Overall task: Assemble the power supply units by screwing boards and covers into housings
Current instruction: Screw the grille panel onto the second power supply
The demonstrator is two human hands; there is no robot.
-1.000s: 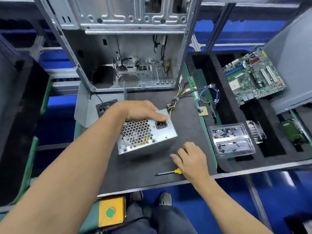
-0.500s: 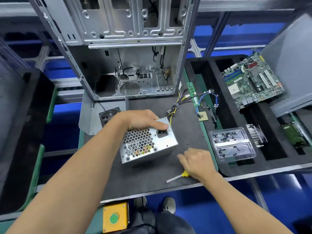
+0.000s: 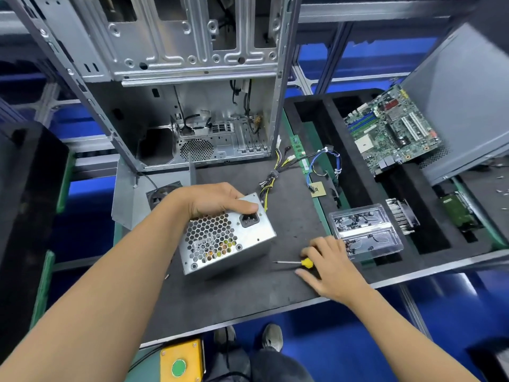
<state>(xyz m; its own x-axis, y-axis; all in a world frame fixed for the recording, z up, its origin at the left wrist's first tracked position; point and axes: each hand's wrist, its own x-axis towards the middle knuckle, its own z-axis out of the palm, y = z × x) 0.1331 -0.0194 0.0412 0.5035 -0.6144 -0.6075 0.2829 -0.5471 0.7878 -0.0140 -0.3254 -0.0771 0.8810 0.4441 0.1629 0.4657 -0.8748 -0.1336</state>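
While the left hand (image 3: 217, 201) grips the power supply unit (image 3: 227, 238) by its top edge, in front of the open case (image 3: 192, 106), the right hand (image 3: 332, 268), fingers spread, rests on the screwdriver (image 3: 296, 262) just right of the unit: best close fully round the handle before lifting.

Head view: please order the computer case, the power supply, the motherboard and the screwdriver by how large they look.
1. computer case
2. power supply and motherboard: similar; the supply is nearer, so unsure
3. screwdriver
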